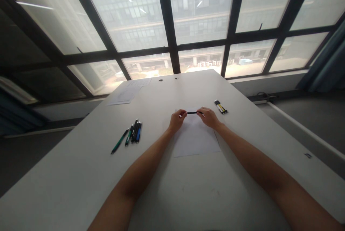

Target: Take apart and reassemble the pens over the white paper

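**Black pen (192,112) pinched at both ends**

Clock from held pen.
- 9–10: loose sheets (124,95).
- 8–9: loose pens (134,132) on tabletop (81,173).
- Left hand (178,120): fingers closed on pen's left end.
- Pen: level, over far end of paper (196,141); touching or lifted, can't tell.
- Right hand (208,117): fingers closed on right end.
- 3: lined-up pens (221,107).

My read: grip's done, no marks visible on paper, pens either side unheld. How much remains: can't tell.

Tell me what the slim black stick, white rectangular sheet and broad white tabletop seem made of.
The slim black stick: possibly plastic, straight and evenly dark; finish unclear. The white rectangular sheet: likely matte paper, thin and flat. The broad white tabletop: perhaps smooth, satiny laminate, with soft highlights.
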### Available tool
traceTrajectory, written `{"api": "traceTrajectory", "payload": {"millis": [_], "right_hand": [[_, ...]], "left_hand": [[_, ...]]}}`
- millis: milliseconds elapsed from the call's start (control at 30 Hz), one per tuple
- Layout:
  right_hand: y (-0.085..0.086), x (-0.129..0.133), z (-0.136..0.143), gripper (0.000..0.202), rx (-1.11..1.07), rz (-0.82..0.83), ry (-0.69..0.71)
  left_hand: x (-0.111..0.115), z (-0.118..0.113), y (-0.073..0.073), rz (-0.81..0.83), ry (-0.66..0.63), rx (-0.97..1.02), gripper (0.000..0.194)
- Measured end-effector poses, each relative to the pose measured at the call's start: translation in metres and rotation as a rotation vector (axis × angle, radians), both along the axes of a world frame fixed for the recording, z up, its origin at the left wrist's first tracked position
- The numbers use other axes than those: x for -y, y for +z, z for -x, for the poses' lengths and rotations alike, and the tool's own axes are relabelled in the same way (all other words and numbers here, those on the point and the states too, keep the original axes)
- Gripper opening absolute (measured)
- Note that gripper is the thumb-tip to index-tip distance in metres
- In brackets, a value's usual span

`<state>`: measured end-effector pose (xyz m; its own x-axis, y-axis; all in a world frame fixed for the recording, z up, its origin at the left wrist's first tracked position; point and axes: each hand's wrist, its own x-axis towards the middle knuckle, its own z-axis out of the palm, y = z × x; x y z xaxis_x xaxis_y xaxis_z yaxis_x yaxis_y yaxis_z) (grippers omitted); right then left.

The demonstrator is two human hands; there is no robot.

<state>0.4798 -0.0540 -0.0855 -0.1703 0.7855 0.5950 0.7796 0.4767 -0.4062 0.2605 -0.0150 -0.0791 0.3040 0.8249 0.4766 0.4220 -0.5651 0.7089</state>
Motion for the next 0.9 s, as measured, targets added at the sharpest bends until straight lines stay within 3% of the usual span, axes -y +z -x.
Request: {"api": "traceTrajectory", "payload": {"millis": [167,400,567,900], "right_hand": [[0.002,0.0011,0.0006,0.003,0.021,0.016,-0.008],[0.0032,0.0054,0.0021,0.016,0.001,0.076,0.014],[0.0026,0.0048,0.0018,0.014,0.041,0.071,0.031],[0.0039,0.0046,0.0022,0.005,-0.006,0.062,0.037]], "left_hand": [[0.0,0.0007,0.0005,0.01,-0.004,-0.021,0.024],[-0.0038,0.0029,-0.0048,0.054,-0.041,-0.059,0.042],[-0.0004,0.0008,-0.002,0.081,-0.084,0.012,0.034],[-0.0006,0.0005,-0.0038,-0.025,-0.065,-0.02,0.014]]}}
